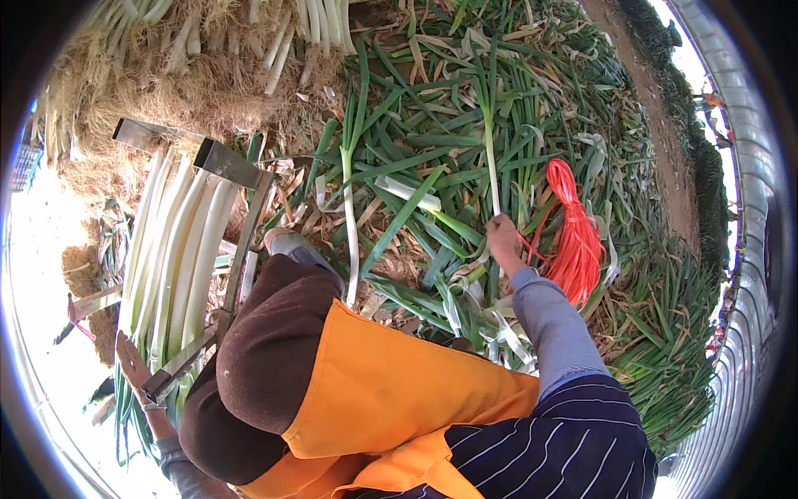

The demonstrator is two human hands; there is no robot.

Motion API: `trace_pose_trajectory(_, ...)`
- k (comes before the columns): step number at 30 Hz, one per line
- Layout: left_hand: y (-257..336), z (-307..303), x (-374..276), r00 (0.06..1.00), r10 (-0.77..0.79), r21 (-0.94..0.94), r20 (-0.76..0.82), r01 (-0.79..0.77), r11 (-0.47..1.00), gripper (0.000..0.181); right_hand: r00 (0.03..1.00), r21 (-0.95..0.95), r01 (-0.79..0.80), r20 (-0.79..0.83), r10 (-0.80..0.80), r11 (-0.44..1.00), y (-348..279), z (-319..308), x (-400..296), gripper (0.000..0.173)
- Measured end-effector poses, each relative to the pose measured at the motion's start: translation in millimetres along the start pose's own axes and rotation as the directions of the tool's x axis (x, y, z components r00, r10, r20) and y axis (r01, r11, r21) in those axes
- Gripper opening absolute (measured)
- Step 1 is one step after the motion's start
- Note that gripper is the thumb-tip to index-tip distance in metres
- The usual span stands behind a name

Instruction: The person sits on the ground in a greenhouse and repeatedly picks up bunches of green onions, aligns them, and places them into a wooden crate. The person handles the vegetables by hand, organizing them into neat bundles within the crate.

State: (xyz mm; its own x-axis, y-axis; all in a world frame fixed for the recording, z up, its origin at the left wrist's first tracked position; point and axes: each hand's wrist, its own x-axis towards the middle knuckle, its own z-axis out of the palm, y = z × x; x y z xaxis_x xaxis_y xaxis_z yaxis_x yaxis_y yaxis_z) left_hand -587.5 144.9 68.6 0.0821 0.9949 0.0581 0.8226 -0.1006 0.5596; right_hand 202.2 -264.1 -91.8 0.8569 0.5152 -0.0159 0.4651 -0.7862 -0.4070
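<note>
My right hand (504, 242) is closed around the lower white end of a long green onion (490, 156), whose leaves point away from me over the litter. Beside that hand lies a hank of red plastic twine (575, 249). On my left, a bundle of long white onion stalks (177, 262) rests in a metal frame (246, 240) with upright side plates. My left hand (132, 363) is at the near, leafy end of the bundle, fingers extended and flat beside the stalks. Another single onion (349, 218) lies between my shoe and the right hand.
A heap of onions with dry, tangled roots (168, 93) lies at the upper left. Cut leaves (430, 125) cover the ground ahead, with more green leaves (667, 368) piled at the right. My knee (268, 362) and orange apron (399, 393) are close to the frame.
</note>
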Motion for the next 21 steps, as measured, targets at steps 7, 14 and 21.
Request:
trace_pose_trajectory(7,4,-2,-21,0.990,-0.034,-0.575,0.134,0.106,0.811,0.063,0.971,-0.134,-0.095,0.204,0.121,0.986,90,6,8,0.034)
trace_pose_trajectory(14,-28,7,-46,0.985,-0.166,-0.628,0.053,0.162,0.761,0.059,0.899,0.545,-0.377,0.411,0.153,0.749,-96,-11,-3,0.024)
trace_pose_trajectory(21,-13,57,-33,0.993,0.079,-0.202,-0.091,-0.096,0.975,0.047,0.767,0.373,-0.414,0.634,0.098,0.830,-233,116,-97,0.041)
